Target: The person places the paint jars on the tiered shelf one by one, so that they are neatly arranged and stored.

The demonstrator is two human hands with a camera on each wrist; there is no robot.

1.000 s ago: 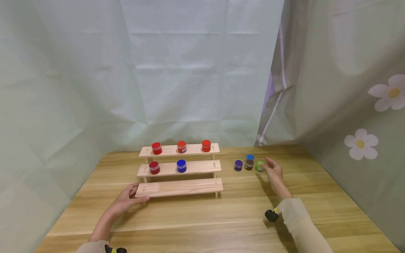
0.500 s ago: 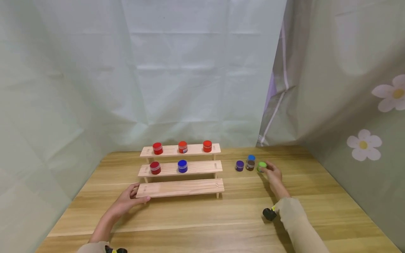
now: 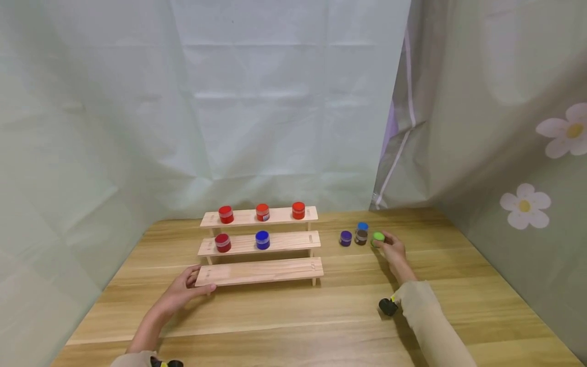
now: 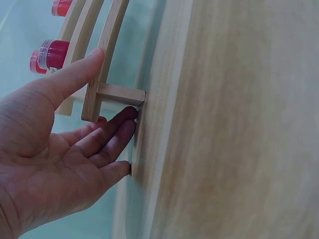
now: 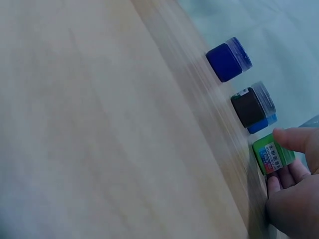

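A wooden three-step rack (image 3: 261, 272) stands on the table. My left hand (image 3: 181, 290) holds its lowest board at the left end, thumb on the front edge and fingers round the end near the leg (image 4: 119, 93). To the right of the rack, my right hand (image 3: 393, 255) pinches a small green paint jar (image 5: 271, 155) between thumb and fingers; the jar appears to be on the table. Beside it stand a dark brown jar (image 5: 246, 107), a bright blue jar (image 3: 362, 226) behind that, and a purple-blue jar (image 5: 224, 62).
Red jars (image 3: 263, 212) stand spaced along the top board. On the middle board are a dark red jar (image 3: 223, 243) at the left and a blue jar (image 3: 263, 240) near the centre. Pale cloth (image 3: 284, 127) hangs behind and at both sides of the wood-grain table (image 3: 275, 326).
My right hand has closed in on the green jar from the right and now pinches it. The left hand stays at the rack's left end.
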